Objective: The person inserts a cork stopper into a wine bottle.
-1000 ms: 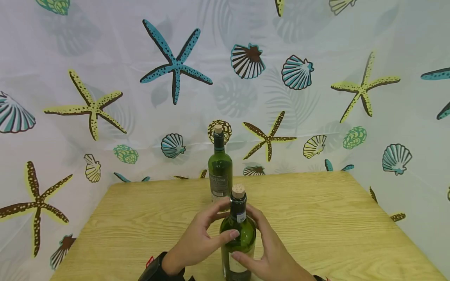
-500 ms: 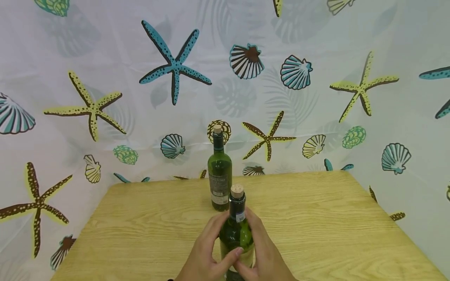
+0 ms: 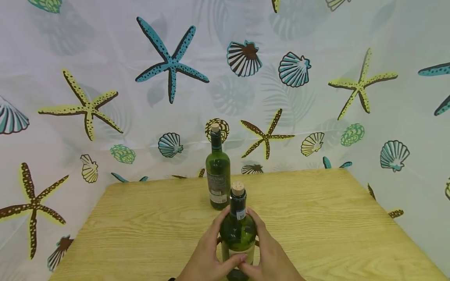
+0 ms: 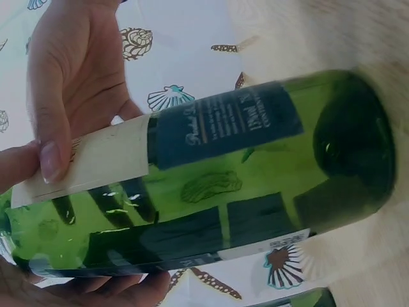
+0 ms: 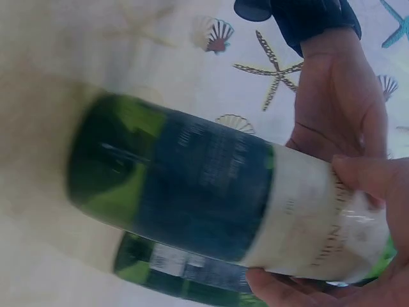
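Observation:
Upright in front of me stands a green wine bottle (image 3: 238,228) with a cork (image 3: 238,189) in its neck. My left hand (image 3: 207,253) grips its left side and my right hand (image 3: 275,257) its right side. Both thumbs lie over the cream label (image 5: 300,211), their tips close together. In the head view, the bottle hides most of the fingers behind it. A dark lower label (image 4: 227,125) shows below the cream one in the left wrist view. I cannot tell whether the bottle's base (image 4: 358,141) touches the table.
A second corked green wine bottle (image 3: 218,171) stands farther back on the wooden table (image 3: 147,222), slightly left of the held one. Behind the table hangs a white cloth (image 3: 225,93) printed with starfish and shells.
My hands have closed in from both sides of the bottle and now wrap it, with the thumbs brought together in front. The far bottle stays in place; the head view shifts slightly.

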Motion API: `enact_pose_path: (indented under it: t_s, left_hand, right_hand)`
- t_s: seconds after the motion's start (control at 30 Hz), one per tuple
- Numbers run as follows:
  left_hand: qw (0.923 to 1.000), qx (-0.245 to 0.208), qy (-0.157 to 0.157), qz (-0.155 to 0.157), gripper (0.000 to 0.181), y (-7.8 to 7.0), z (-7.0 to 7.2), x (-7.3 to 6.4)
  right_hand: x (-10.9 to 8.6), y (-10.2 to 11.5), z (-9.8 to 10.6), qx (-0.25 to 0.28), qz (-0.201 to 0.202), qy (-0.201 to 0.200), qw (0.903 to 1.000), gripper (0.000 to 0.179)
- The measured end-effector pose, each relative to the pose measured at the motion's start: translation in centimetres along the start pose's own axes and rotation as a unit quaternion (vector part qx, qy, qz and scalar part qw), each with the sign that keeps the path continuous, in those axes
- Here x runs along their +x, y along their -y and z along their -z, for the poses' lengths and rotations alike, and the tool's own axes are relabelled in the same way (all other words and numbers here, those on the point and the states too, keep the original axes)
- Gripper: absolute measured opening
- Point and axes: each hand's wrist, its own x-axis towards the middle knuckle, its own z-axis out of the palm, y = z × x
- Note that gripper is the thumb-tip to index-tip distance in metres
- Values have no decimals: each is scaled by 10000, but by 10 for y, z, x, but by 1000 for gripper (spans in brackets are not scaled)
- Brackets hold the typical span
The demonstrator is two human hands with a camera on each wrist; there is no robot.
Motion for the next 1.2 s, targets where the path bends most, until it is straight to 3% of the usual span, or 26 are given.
enact_pose_path:
  t_s: [0.1,0.43,0.67,0.93,1.2]
  left_hand:
    - [9997,-163,98,144,93,6,-3,1]
    - [9919,-777,323,953,81,19,-14,7]
    - [9948,-871,231,481,79,28,-19,25]
    - [9944,-464,-275,912,71,36,-28,50]
    - [9979,-129,-340,543,68,41,-31,79]
  right_hand:
    - [-2,-8,-2,507,-308,190,9981,99]
    - [0,-26,-4,883,-768,337,9926,85]
    - [7,-37,3,787,-831,224,9932,81]
    - [23,-57,13,667,-609,190,9957,78]
    - [44,-77,30,432,-654,260,9966,69]
